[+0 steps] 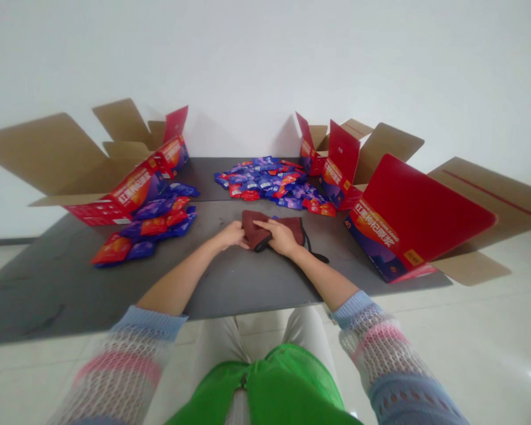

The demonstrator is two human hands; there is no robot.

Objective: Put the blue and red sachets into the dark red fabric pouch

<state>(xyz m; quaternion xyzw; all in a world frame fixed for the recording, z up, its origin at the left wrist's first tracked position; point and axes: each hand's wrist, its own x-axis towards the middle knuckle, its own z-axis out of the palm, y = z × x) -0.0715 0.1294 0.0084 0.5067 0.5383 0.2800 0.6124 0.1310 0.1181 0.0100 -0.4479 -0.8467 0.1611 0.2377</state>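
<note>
In the middle of the grey table (230, 277), both hands are on a brown cloth (254, 224) with dark trim. It lies partly folded over itself, and a black strap trails from its right side. My left hand (233, 235) grips the cloth's left edge, its fingertips partly hidden by the fabric. My right hand (283, 237) is closed on the folded part, with the index finger stretched across its top. A bit of purple shows just behind the right hand; I cannot make out what it belongs to.
A pile of purple and red packets (265, 179) lies behind the cloth. More packets (153, 219) lie in a row at left. Open red boxes stand left (133, 192) and right (380, 227), their cardboard flaps spread outward. A white wall (248, 71) rises behind the table.
</note>
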